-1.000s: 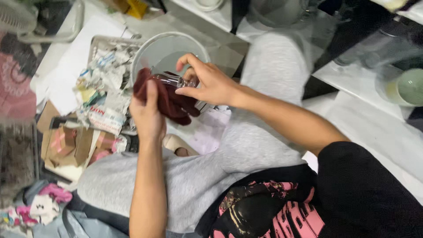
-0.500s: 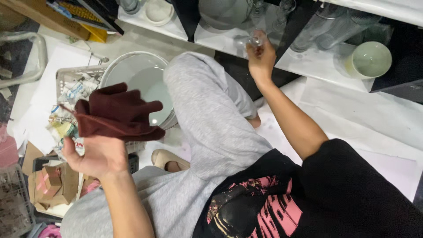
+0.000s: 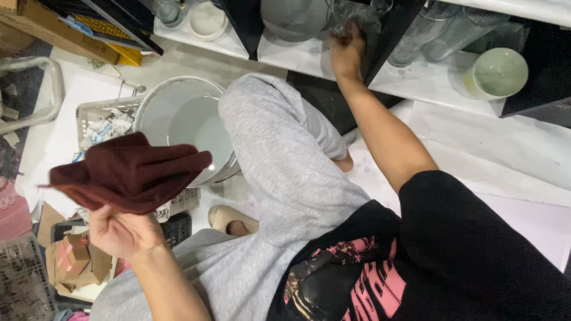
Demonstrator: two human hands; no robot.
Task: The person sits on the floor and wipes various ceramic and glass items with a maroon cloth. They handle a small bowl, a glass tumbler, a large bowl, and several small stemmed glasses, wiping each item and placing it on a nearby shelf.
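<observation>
Maroon cloth (image 3: 128,172) is gripped in the left hand (image 3: 122,232), above a white bucket (image 3: 178,119); the right hand (image 3: 348,53) grasps a clear glass (image 3: 351,15) on the white shelf (image 3: 297,56).

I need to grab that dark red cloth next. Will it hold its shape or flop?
The dark red cloth likely flops: it bunches and droops over the left hand. Probably light, since the fingers pinch it from below. Its soft folds suggest little slip.

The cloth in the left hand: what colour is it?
Dark maroon cloth, left hand; head view.
</observation>
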